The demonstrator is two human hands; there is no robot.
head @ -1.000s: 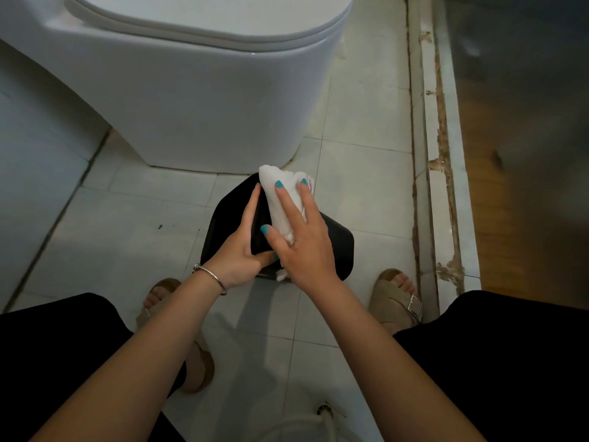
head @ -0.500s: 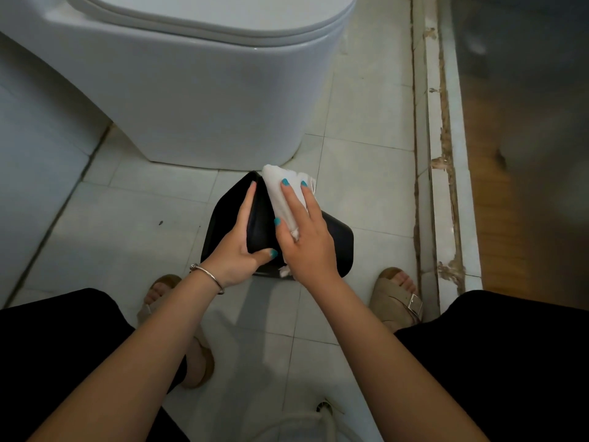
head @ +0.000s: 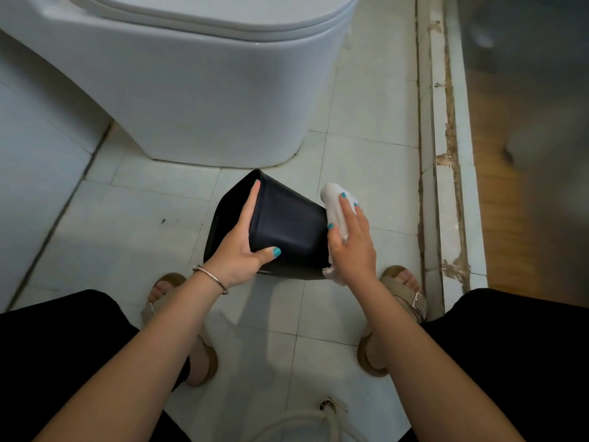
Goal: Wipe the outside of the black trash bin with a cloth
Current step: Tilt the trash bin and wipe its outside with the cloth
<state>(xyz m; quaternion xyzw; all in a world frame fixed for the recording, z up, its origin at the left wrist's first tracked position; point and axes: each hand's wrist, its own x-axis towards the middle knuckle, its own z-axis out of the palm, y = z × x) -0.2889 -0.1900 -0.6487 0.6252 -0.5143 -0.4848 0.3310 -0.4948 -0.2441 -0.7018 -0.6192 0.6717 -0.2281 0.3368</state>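
The black trash bin point(head: 287, 224) is tilted on the floor tiles in front of me, a smooth outer face turned up. My left hand point(head: 239, 250) grips its left edge, fingers running along the side and the thumb laid over the upper face. My right hand point(head: 353, 247) presses a white cloth point(head: 331, 196) against the bin's right side with straight fingers. The cloth sticks out beyond my fingertips and below my wrist. The bin's opening is hidden from me.
A white toilet point(head: 207, 90) stands close behind the bin. A worn door sill point(head: 443, 154) runs along the right, with wooden floor past it. My sandalled feet point(head: 404, 291) flank the bin. A white hose point(head: 302, 422) lies near the bottom edge.
My right hand slid the cloth from the bin's upper face across to its right side. The bin now shows more of that upper face, and my left thumb lies further over it.
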